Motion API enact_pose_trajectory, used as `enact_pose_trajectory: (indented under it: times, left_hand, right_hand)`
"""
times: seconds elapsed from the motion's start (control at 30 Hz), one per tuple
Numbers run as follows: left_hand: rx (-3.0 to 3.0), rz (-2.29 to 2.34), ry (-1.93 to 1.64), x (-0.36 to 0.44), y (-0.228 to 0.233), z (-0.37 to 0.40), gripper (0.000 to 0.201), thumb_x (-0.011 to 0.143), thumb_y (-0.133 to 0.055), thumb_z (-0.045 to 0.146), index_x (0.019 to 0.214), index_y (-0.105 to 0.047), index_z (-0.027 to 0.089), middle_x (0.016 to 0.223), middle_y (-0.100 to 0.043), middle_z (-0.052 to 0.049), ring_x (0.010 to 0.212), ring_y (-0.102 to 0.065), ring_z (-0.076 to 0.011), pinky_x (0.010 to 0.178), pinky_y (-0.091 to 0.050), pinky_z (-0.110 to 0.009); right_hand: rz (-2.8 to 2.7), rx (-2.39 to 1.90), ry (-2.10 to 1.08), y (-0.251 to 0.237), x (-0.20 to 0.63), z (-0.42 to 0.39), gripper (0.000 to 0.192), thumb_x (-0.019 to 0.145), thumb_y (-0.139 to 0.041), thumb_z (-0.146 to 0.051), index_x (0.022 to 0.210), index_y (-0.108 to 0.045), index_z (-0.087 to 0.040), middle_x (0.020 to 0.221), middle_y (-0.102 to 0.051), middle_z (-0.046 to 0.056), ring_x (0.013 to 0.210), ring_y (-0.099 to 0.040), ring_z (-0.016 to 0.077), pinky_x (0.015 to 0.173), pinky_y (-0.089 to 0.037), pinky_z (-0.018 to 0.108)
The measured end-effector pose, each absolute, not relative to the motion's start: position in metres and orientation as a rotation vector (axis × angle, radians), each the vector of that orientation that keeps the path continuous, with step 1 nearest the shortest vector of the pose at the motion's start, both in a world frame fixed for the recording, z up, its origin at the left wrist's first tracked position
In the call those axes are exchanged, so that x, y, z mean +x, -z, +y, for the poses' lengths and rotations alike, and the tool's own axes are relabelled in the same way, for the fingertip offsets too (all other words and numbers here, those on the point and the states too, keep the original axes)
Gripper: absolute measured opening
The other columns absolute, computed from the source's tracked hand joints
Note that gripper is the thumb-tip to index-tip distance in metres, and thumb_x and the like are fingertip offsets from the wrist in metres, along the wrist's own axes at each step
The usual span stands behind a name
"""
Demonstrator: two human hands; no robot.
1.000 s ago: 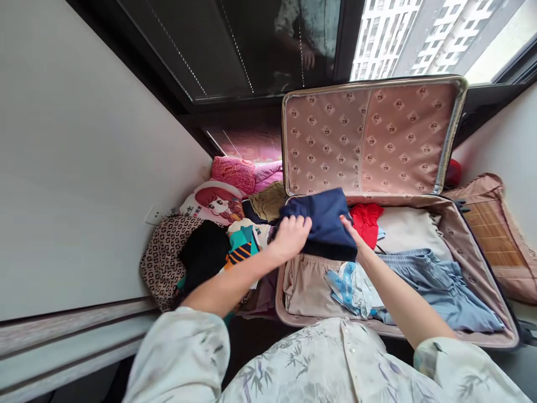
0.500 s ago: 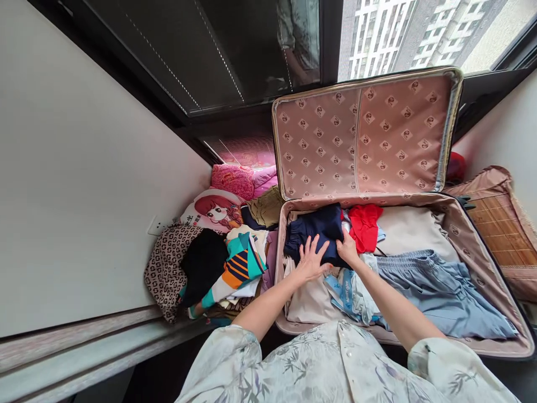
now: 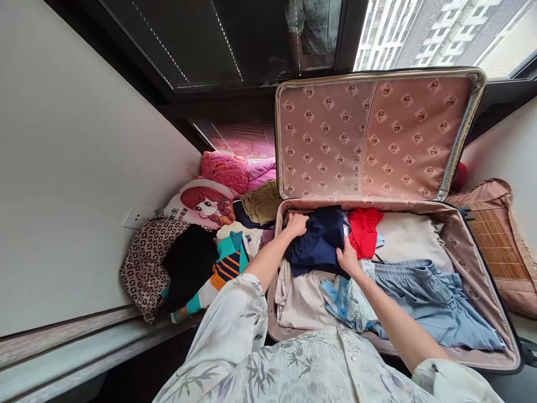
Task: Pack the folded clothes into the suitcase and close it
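**Navy garment at the suitcase's nine-o'clock end**

Red cloth lies at the garment's three o'clock, blue-gray shorts at four, a blue-and-white bundle at five. The right hand pinches the garment's four-o'clock edge; the left hand curls on its ten-o'clock corner, fingertips hidden, grip unclear.

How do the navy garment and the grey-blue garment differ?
The navy garment is dark; the grey-blue garment is paler. The navy garment is compactly bundled, while the grey-blue garment stretches longer. The left hand and right hand are on the navy garment, not the grey-blue garment. Both garments lie in the open suitcase.
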State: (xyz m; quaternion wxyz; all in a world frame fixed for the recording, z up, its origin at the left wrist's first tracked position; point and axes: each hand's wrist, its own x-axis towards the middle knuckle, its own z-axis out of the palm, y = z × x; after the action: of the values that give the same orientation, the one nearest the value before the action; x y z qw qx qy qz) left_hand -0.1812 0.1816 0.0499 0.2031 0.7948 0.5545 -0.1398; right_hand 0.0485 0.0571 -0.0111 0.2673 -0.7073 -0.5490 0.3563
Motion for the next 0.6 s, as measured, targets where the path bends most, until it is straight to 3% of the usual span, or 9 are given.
enact_pose_trajectory:
  times: [0.1,0.2,0.27,0.37,0.47,0.6]
  left_hand:
    - [2.248,1.471,0.392,-0.187,-0.061,0.181,0.043,0.089,-0.064,0.02,0.132,-0.062,0.018,0.138,-0.061,-0.016,0.134,-0.054,-0.0338,0.111,-0.043,-0.046]
    - [2.26,1.396,0.391,-0.195,-0.082,0.188,0.04,0.09,-0.063,0.025,0.129,-0.06,0.017,0.126,-0.068,-0.014,0.122,-0.062,-0.0305,0.103,-0.048,-0.04]
    - [2.307,1.433,0.34,-0.196,-0.098,0.194,0.04,0.091,-0.061,0.025,0.13,-0.058,0.016,0.123,-0.069,-0.014,0.119,-0.063,-0.0309,0.105,-0.047,-0.042]
    - [2.409,1.644,0.21,-0.185,-0.113,0.188,0.044,0.097,-0.052,0.018,0.14,-0.053,0.013,0.134,-0.063,-0.02,0.129,-0.056,-0.0331,0.113,-0.04,-0.049]
    - [2.456,1.708,0.171,-0.168,-0.107,0.16,0.059,0.098,-0.056,0.024,0.154,-0.043,0.014,0.156,-0.043,-0.025,0.148,-0.036,-0.0392,0.121,-0.028,-0.058]
    - [2.337,1.546,0.26,-0.156,-0.069,0.116,0.108,0.078,-0.083,0.055,0.166,-0.025,0.033,0.174,-0.004,-0.018,0.156,0.002,-0.054,0.113,-0.018,-0.083]
  right_hand:
    - [-1.414,-1.844,-1.019,0.01,0.047,0.057,0.074,0.077,-0.048,-0.029,0.149,-0.051,-0.014,0.119,-0.072,0.015,0.103,-0.069,0.0296,0.1,-0.054,0.048]
    - [-1.374,-1.695,-1.061,0.007,0.05,0.06,0.074,0.077,-0.047,-0.027,0.15,-0.048,-0.016,0.129,-0.068,0.013,0.113,-0.065,0.0263,0.106,-0.052,0.045]
    - [-1.402,-1.726,-1.022,-0.001,0.051,0.06,0.076,0.08,-0.047,-0.027,0.155,-0.042,-0.017,0.133,-0.066,0.013,0.118,-0.063,0.0268,0.108,-0.05,0.046]
    - [-1.573,-1.945,-0.762,-0.022,0.046,0.056,0.074,0.089,-0.045,-0.025,0.161,-0.033,-0.014,0.145,-0.057,0.019,0.131,-0.055,0.0326,0.112,-0.044,0.052]
    - [-1.921,-2.002,-0.471,-0.044,0.031,0.049,0.073,0.094,-0.048,-0.025,0.164,-0.031,-0.018,0.164,-0.035,0.021,0.15,-0.033,0.0412,0.117,-0.031,0.062]
    - [-2.284,-1.848,-0.383,-0.044,0.017,0.047,0.072,0.095,-0.061,-0.038,0.163,-0.037,-0.031,0.174,-0.015,0.013,0.159,-0.006,0.0446,0.119,-0.024,0.067]
